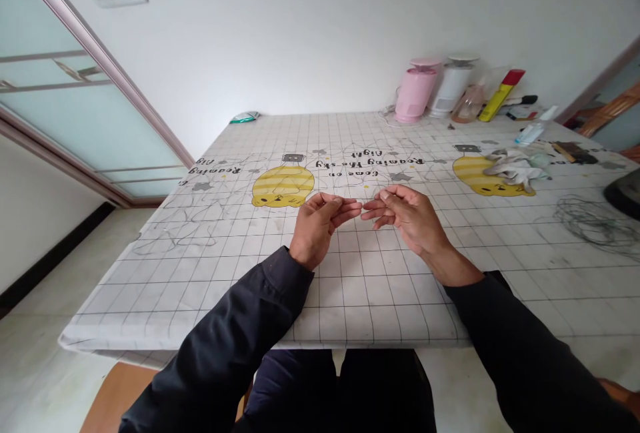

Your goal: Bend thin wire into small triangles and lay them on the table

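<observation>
Above the middle of the table, my left hand (320, 223) is closed, its thumb pressed onto the fingers in a pinch. My right hand (413, 219) faces it, thumb against index finger and the other fingers loosely bent. The fingertips of both hands almost meet. Whatever lies in either pinch is too thin or small to make out. Thin loose strands of line (193, 223) lie in tangled loops on the cloth to the left, and fine strands also cross the cloth beyond my hands. A coil of thin line (595, 219) rests at the right.
A checked tablecloth (210, 306) covers the table. Along the wall stand a pink appliance (416, 94), a white one (451, 89), and a yellow can with a red cap (501, 95). A crumpled cloth (520, 166) and a clear bottle (535, 129) are at right; a green packet (245, 117) lies far left.
</observation>
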Action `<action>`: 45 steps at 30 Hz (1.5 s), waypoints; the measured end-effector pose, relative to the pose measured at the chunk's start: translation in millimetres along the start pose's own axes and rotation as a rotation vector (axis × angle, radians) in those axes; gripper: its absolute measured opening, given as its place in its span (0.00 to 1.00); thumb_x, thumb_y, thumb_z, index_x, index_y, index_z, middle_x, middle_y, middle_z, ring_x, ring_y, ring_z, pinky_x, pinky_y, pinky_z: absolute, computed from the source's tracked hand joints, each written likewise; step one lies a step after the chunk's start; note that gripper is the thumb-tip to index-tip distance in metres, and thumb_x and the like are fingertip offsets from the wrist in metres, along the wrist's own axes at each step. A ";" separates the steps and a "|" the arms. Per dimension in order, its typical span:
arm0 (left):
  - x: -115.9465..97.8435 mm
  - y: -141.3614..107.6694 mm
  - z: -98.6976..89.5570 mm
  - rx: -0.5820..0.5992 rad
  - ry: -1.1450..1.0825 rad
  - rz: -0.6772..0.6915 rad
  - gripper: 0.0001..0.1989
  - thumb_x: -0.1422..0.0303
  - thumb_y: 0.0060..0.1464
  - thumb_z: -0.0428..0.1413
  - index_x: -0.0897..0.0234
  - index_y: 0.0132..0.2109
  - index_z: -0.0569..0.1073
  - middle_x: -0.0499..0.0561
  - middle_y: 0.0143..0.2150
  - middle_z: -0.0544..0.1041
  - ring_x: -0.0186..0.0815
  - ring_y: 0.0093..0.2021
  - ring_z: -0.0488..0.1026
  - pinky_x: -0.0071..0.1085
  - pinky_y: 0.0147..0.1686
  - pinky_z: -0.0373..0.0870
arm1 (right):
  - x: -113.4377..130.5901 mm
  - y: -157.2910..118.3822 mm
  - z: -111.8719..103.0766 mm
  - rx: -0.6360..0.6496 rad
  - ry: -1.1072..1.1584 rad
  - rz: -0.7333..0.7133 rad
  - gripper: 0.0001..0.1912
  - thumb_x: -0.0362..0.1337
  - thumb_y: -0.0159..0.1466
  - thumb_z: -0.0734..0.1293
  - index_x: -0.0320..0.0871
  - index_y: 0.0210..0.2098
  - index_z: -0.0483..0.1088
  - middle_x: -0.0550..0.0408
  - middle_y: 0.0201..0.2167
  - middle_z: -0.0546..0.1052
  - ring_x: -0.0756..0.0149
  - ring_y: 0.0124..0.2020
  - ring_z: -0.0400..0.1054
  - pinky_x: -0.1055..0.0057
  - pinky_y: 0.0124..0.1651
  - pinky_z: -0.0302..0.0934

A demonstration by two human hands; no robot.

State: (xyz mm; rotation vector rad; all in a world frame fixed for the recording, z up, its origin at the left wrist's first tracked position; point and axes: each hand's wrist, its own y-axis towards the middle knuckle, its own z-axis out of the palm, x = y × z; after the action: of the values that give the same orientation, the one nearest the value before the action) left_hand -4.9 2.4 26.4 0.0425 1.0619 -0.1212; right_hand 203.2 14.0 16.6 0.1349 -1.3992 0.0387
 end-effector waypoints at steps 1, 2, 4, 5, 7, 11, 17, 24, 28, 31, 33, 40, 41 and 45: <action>0.1 0.2 -0.3 0.006 0.003 -0.011 0.11 0.70 0.66 0.64 0.63 0.38 0.69 0.59 0.43 0.87 0.40 0.46 0.88 0.41 0.59 0.82 | -0.3 0.0 0.3 -0.012 -0.001 -0.004 0.21 0.57 0.67 0.79 0.46 0.41 0.76 0.45 0.42 0.88 0.52 0.37 0.86 0.60 0.35 0.79; 0.1 0.4 -1.0 0.017 0.014 -0.031 0.11 0.71 0.65 0.65 0.64 0.38 0.70 0.59 0.44 0.87 0.40 0.46 0.88 0.41 0.59 0.82 | -0.4 0.0 0.3 -0.024 -0.004 -0.010 0.21 0.57 0.67 0.79 0.46 0.41 0.76 0.45 0.41 0.88 0.53 0.37 0.86 0.60 0.36 0.79; 0.4 0.9 -3.1 0.032 0.059 -0.068 0.09 0.72 0.65 0.65 0.65 0.38 0.71 0.61 0.44 0.87 0.41 0.44 0.88 0.42 0.57 0.84 | -0.1 0.0 -0.1 -0.040 -0.014 -0.025 0.21 0.57 0.67 0.79 0.46 0.41 0.76 0.45 0.40 0.87 0.54 0.36 0.85 0.60 0.35 0.79; 0.6 1.2 -4.2 0.032 0.089 -0.075 0.09 0.72 0.65 0.65 0.66 0.38 0.72 0.61 0.44 0.87 0.41 0.43 0.88 0.43 0.55 0.84 | 0.1 0.0 -0.2 -0.047 -0.020 -0.030 0.21 0.56 0.67 0.79 0.46 0.40 0.76 0.45 0.40 0.87 0.54 0.35 0.85 0.60 0.35 0.79; 1.2 1.6 -5.9 0.020 0.148 -0.073 0.07 0.72 0.65 0.65 0.67 0.39 0.74 0.62 0.43 0.87 0.41 0.40 0.88 0.43 0.53 0.85 | 0.6 -0.1 0.2 -0.055 -0.033 -0.034 0.21 0.56 0.66 0.80 0.45 0.40 0.77 0.45 0.39 0.87 0.55 0.34 0.84 0.61 0.33 0.78; 2.8 1.8 -7.3 0.016 0.194 -0.074 0.07 0.71 0.64 0.65 0.69 0.38 0.77 0.62 0.43 0.87 0.42 0.40 0.88 0.43 0.52 0.86 | 0.5 0.0 2.7 -0.068 -0.020 -0.033 0.22 0.55 0.63 0.82 0.44 0.40 0.79 0.46 0.38 0.87 0.56 0.33 0.84 0.64 0.32 0.77; 6.7 6.7 -12.1 0.022 0.382 0.041 0.06 0.69 0.64 0.65 0.68 0.42 0.79 0.62 0.47 0.86 0.43 0.45 0.86 0.46 0.54 0.84 | -3.9 0.7 6.1 -0.084 -0.048 -0.062 0.20 0.54 0.65 0.80 0.42 0.40 0.83 0.46 0.36 0.86 0.60 0.31 0.81 0.68 0.28 0.73; 13.0 7.2 -14.9 0.042 0.826 0.673 0.30 0.67 0.61 0.70 0.59 0.67 0.74 0.60 0.62 0.82 0.46 0.61 0.81 0.49 0.64 0.78 | -6.8 -4.4 14.6 -0.089 -0.282 -0.080 0.19 0.52 0.69 0.75 0.42 0.37 0.83 0.47 0.33 0.85 0.62 0.26 0.79 0.70 0.22 0.68; 17.3 6.9 -16.5 0.039 0.968 0.834 0.22 0.68 0.68 0.66 0.58 0.66 0.77 0.56 0.55 0.86 0.41 0.53 0.84 0.43 0.58 0.81 | -6.1 -6.7 18.9 -0.089 -0.396 -0.080 0.17 0.50 0.71 0.73 0.42 0.35 0.82 0.49 0.32 0.85 0.65 0.24 0.78 0.72 0.21 0.66; 19.0 9.3 -18.6 0.030 0.995 0.844 0.13 0.69 0.72 0.61 0.59 0.60 0.82 0.54 0.47 0.88 0.38 0.46 0.86 0.38 0.52 0.83 | -5.0 -7.8 21.4 -0.045 -0.462 -0.089 0.16 0.47 0.72 0.72 0.42 0.34 0.81 0.50 0.30 0.84 0.68 0.22 0.74 0.73 0.21 0.65; 17.5 10.5 -19.1 0.018 0.993 0.820 0.10 0.70 0.71 0.61 0.60 0.54 0.85 0.54 0.46 0.89 0.39 0.45 0.86 0.37 0.50 0.83 | -4.1 -8.5 22.6 -0.013 -0.490 -0.083 0.16 0.45 0.72 0.71 0.42 0.32 0.80 0.51 0.29 0.83 0.70 0.21 0.72 0.73 0.21 0.65; -1.8 9.6 -16.4 -0.007 0.889 0.567 0.08 0.74 0.66 0.62 0.61 0.43 0.86 0.50 0.38 0.89 0.40 0.42 0.87 0.39 0.50 0.82 | -6.1 -9.6 22.5 0.038 -0.495 -0.067 0.15 0.45 0.72 0.70 0.42 0.33 0.79 0.51 0.30 0.84 0.69 0.22 0.74 0.73 0.22 0.68; -3.8 9.6 -16.4 -0.005 0.886 0.545 0.08 0.75 0.66 0.62 0.61 0.42 0.86 0.49 0.37 0.89 0.40 0.42 0.87 0.39 0.50 0.82 | -6.5 -9.7 22.5 0.043 -0.496 -0.064 0.15 0.45 0.72 0.70 0.42 0.33 0.79 0.50 0.30 0.84 0.68 0.22 0.75 0.73 0.22 0.68; -6.4 10.1 -17.5 0.019 0.916 0.500 0.09 0.76 0.66 0.60 0.62 0.44 0.86 0.49 0.35 0.88 0.40 0.42 0.86 0.40 0.52 0.80 | -6.1 -9.9 23.4 0.054 -0.497 -0.048 0.13 0.41 0.72 0.69 0.42 0.33 0.78 0.50 0.29 0.84 0.66 0.23 0.77 0.73 0.21 0.68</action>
State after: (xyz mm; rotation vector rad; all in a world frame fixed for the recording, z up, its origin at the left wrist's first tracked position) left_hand -21.9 14.5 23.2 0.4081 1.9259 0.3800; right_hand 180.3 1.7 13.8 0.2342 -1.8914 0.0028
